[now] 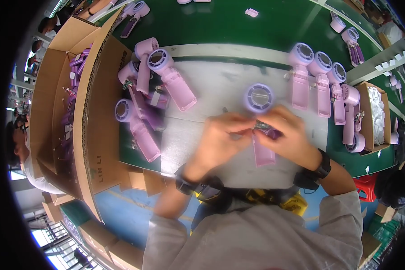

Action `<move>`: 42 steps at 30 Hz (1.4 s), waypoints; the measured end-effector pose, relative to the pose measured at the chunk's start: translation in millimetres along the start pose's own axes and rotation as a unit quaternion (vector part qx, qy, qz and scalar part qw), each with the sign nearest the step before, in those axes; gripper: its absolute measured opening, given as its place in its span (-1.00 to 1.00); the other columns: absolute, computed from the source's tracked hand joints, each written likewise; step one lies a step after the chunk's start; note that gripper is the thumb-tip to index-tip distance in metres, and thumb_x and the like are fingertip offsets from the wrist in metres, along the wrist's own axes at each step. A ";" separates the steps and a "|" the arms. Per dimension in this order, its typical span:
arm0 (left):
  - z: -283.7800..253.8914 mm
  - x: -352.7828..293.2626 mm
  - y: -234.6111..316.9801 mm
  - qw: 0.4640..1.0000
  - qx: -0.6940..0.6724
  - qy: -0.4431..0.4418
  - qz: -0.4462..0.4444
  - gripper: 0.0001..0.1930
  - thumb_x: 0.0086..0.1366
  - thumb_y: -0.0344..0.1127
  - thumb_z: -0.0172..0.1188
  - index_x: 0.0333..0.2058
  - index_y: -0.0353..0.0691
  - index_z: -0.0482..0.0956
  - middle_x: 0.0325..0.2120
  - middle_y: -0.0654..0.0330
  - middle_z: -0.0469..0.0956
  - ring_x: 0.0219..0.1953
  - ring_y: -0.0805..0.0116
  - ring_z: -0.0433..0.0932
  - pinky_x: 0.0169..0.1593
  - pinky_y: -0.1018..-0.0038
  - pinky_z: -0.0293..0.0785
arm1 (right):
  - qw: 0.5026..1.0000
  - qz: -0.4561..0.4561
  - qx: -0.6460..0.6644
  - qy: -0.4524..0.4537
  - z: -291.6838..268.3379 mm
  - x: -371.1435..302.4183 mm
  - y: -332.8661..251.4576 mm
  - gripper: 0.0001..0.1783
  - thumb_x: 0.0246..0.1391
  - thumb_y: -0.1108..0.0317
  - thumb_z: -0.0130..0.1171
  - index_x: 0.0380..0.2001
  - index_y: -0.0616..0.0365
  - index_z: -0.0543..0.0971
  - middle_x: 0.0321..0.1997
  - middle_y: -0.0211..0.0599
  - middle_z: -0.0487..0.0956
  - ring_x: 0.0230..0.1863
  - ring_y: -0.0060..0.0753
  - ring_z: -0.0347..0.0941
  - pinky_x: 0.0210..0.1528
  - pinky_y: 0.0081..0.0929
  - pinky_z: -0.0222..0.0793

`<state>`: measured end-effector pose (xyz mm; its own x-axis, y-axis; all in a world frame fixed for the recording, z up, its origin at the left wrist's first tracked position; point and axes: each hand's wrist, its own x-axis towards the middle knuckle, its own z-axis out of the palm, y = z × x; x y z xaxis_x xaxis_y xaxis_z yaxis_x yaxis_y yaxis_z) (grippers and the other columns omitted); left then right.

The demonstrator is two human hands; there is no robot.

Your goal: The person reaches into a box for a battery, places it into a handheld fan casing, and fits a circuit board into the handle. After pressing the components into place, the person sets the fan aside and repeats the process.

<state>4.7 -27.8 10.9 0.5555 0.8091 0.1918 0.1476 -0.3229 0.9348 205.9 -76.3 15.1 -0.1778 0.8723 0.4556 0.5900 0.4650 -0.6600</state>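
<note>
In front of me a pink handheld fan housing (pixel 264 155) lies on the pale work mat (pixel 191 155), its round lilac fan head (pixel 259 97) pointing away from me. Over its handle my two hands meet. My left hand (pixel 225 137) is closed in a pinch at a small green circuit board (pixel 259 125). From the other side my right hand (pixel 287 135) grips the same board, along with a dark purple piece (pixel 272 132) whose kind I cannot make out. Motion blur and my fingers hide part of both pieces.
Several pink fan housings (pixel 179 87) lie at the left, some with wires and boards showing. More housings (pixel 321 92) stand in a row at the right, beside a small carton (pixel 387 121) of white pieces. A large cardboard box (pixel 105 112) holding purple parts rises at the left.
</note>
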 end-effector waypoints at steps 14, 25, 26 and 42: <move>8.5 3.0 -2.3 0.996 -0.085 -0.010 -0.007 -0.59 0.08 -0.65 0.29 -0.06 -0.29 0.54 -0.38 0.14 0.59 -0.40 0.46 0.61 -0.32 0.53 0.56 | 0.997 0.062 0.042 0.016 -0.7 3.7 -3.0 -0.69 -0.14 0.50 0.42 -0.26 0.18 0.60 -0.31 -0.24 0.57 -0.42 -0.27 0.57 -0.40 -0.45 0.51; 7.8 5.6 7.4 0.995 0.020 -0.058 -0.074 -0.58 0.12 -0.58 0.34 -0.05 -0.25 0.45 -0.32 0.19 0.58 -0.31 0.49 0.61 -0.28 0.52 0.56 | 0.993 0.102 0.055 0.004 -8.0 -0.2 -5.7 -0.76 -0.07 0.53 0.36 -0.28 0.21 0.59 -0.34 -0.23 0.56 -0.45 -0.28 0.54 -0.44 -0.43 0.44; 7.7 5.3 6.8 0.994 0.009 -0.066 -0.087 -0.58 0.12 -0.57 0.35 -0.04 -0.25 0.45 -0.32 0.20 0.58 -0.30 0.49 0.61 -0.27 0.52 0.56 | 0.993 0.104 0.057 0.002 -8.4 -1.2 -4.9 -0.77 -0.07 0.53 0.36 -0.28 0.21 0.59 -0.34 -0.22 0.56 -0.46 -0.28 0.54 -0.45 -0.43 0.43; 6.2 3.6 2.1 0.988 -0.076 -0.088 -0.101 -0.57 0.19 -0.61 0.30 0.03 -0.26 0.42 -0.19 0.23 0.54 -0.25 0.49 0.57 -0.14 0.50 0.55 | 0.994 0.046 -0.094 -0.039 -15.0 -2.0 -21.8 -0.82 -0.07 0.53 0.32 -0.31 0.22 0.62 -0.36 -0.19 0.58 -0.44 -0.15 0.54 -0.43 -0.35 0.46</move>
<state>12.1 -28.6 11.7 0.6636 0.7468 -0.0450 0.1531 -0.0766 0.9852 205.3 -90.4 37.5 -0.1738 0.9220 0.3459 0.7417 0.3536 -0.5700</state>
